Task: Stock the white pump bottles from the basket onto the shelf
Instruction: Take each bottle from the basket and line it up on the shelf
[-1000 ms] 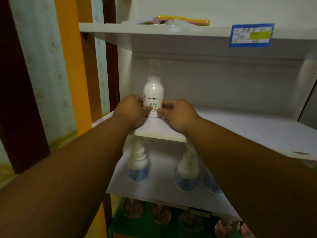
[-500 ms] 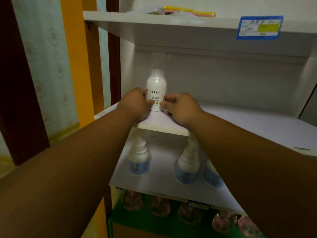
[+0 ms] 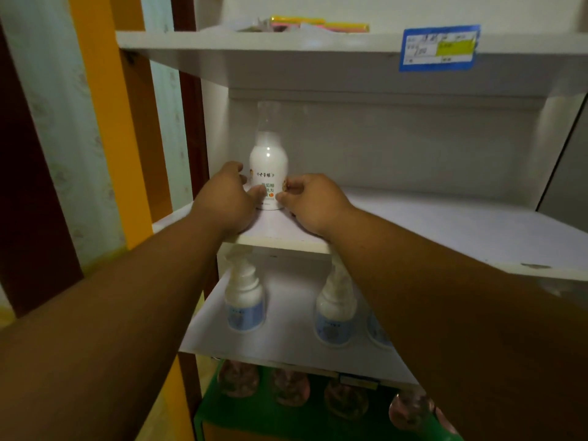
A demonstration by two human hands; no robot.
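A white pump bottle [image 3: 269, 167] with a clear cap and an orange-marked label stands upright on the middle shelf [image 3: 445, 224], near its left end. My left hand [image 3: 227, 195] touches the bottle's lower left side with thumb and fingers. My right hand [image 3: 310, 198] pinches its lower right side. Both hands rest on the shelf board around the bottle's base. The basket is out of view.
On the shelf below stand white pump bottles with blue labels [image 3: 245, 300] [image 3: 335, 316]. Pinkish round bottles [image 3: 288, 388] sit on a green base at the bottom. A blue price tag [image 3: 439, 47] hangs on the upper shelf edge. An orange post [image 3: 105, 106] stands left.
The bottle has slid a little farther back on the shelf between both hands. The head camera has shifted slightly downward and closer.
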